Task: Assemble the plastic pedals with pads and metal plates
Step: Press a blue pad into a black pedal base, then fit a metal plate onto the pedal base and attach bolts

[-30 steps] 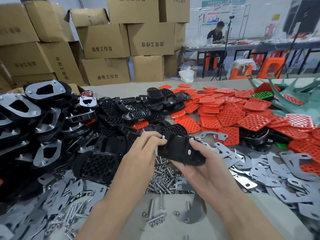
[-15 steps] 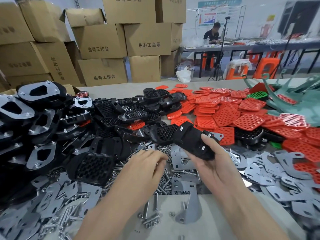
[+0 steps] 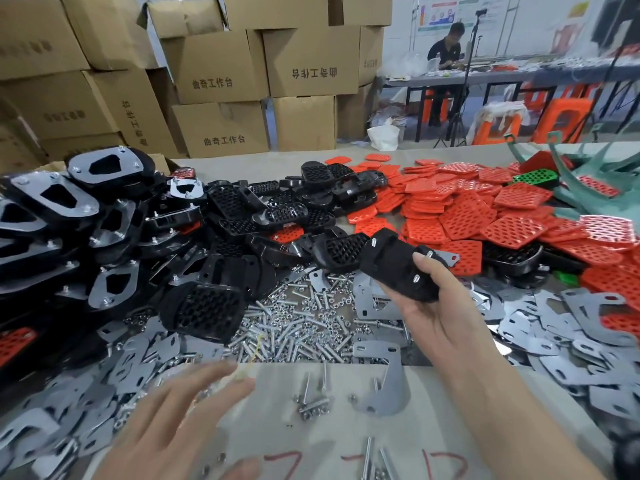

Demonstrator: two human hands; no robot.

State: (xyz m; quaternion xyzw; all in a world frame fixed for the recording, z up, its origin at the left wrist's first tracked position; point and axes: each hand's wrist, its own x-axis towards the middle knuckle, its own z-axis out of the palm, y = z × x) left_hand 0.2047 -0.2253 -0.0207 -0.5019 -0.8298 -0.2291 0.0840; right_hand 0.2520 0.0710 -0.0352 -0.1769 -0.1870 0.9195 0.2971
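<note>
My right hand (image 3: 440, 306) grips a black plastic pedal (image 3: 394, 261) held up over the table, its underside toward me with bolt ends showing in its holes. My left hand (image 3: 183, 417) hovers low at the near edge, fingers spread and blurred, holding nothing. Between the hands lies a heap of bolts and nuts (image 3: 304, 323). A grey metal plate (image 3: 384, 393) and a few loose bolts (image 3: 311, 403) lie on the bare table in front of me. Red pads (image 3: 467, 216) are piled at the right.
Assembled black pedals with metal plates (image 3: 52, 209) are stacked at the left, loose black pedals (image 3: 242, 216) in the middle, and metal plates (image 3: 571, 323) spread right and left. Cardboard boxes (image 3: 221, 64) stand behind. A person (image 3: 446, 46) sits at a far table.
My left hand left the pedal, dropped toward the bolt heap, then pulled back to the near table edge with fingers spread. My right hand moved the pedal up and right.
</note>
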